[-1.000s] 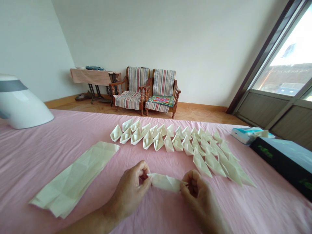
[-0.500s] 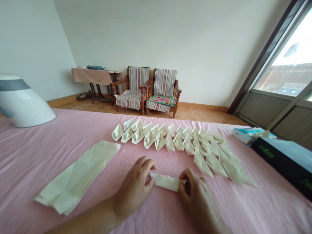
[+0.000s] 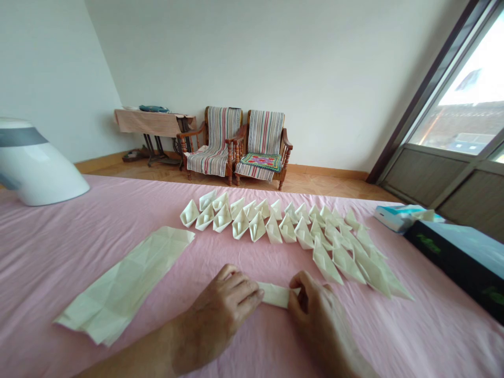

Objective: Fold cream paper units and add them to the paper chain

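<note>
A small folded strip of cream paper [image 3: 275,294] lies on the pink cloth [image 3: 63,247] between my hands. My left hand [image 3: 224,310] presses down on its left end with the fingers flat over it. The right end is pinched by my right hand [image 3: 315,315], fingers curled. Beyond them stand two rows of several finished cream paper boats [image 3: 291,231]. A stack of creased cream sheets [image 3: 126,283] lies to the left.
A white and grey appliance [image 3: 35,168] sits at the far left. A black box [image 3: 460,262] and a blue-white tissue pack [image 3: 397,216] lie at the right edge. Two striped wooden armchairs [image 3: 240,147] and a small table [image 3: 153,123] stand by the back wall.
Both hands lowered the paper piece from a raised pinch down onto the cloth. My left hand has flattened over its left end.
</note>
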`<state>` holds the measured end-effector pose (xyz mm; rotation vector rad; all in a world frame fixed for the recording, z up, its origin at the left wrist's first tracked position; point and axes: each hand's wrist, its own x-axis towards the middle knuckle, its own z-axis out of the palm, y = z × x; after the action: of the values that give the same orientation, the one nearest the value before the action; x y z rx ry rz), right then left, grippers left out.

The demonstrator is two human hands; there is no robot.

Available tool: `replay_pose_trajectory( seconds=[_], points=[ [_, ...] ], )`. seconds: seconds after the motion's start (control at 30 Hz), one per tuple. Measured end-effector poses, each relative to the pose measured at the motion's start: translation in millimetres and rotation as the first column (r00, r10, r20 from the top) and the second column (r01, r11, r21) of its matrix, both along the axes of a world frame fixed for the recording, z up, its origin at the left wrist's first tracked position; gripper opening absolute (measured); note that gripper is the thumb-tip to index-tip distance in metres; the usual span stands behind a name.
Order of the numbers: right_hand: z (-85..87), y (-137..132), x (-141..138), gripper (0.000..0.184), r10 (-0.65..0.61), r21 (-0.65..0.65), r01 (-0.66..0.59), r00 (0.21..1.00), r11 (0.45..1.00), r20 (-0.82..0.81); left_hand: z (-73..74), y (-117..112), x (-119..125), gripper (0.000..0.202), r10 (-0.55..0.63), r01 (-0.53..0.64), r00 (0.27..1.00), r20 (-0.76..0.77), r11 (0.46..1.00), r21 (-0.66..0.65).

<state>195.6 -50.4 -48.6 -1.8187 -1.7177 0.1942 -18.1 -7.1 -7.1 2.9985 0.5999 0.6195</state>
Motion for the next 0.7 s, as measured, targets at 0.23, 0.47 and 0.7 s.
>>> replay_pose_trajectory(
  seconds=[0.23, 0.47, 0.7],
  points=[
    [-2.9, -0.1, 2.6, 0.007, 0.004, 0.021, -0.005, 1.000, 1.000, 0.012, -3.7, 1.7, 3.4, 0.021, 0.027, -0.025, 0.999, -0.019, 0.995, 0.098],
    [22.1, -15.4, -0.1, 0.021, 0.093, 0.374, -0.162, 0.976, 0.913, 0.195, -4.7, -0.5, 2.3, 0.023, 0.020, -0.013, 0.998, -0.058, 0.993, 0.118],
    [4.4, -23.3, -15.8, 0.043, 0.281, 0.385, -0.353, 0.931, 0.853, 0.231, -5.9, -4.8, 1.0, 0.018, 0.018, -0.005, 0.996, -0.083, 0.989, 0.150]
  ],
)
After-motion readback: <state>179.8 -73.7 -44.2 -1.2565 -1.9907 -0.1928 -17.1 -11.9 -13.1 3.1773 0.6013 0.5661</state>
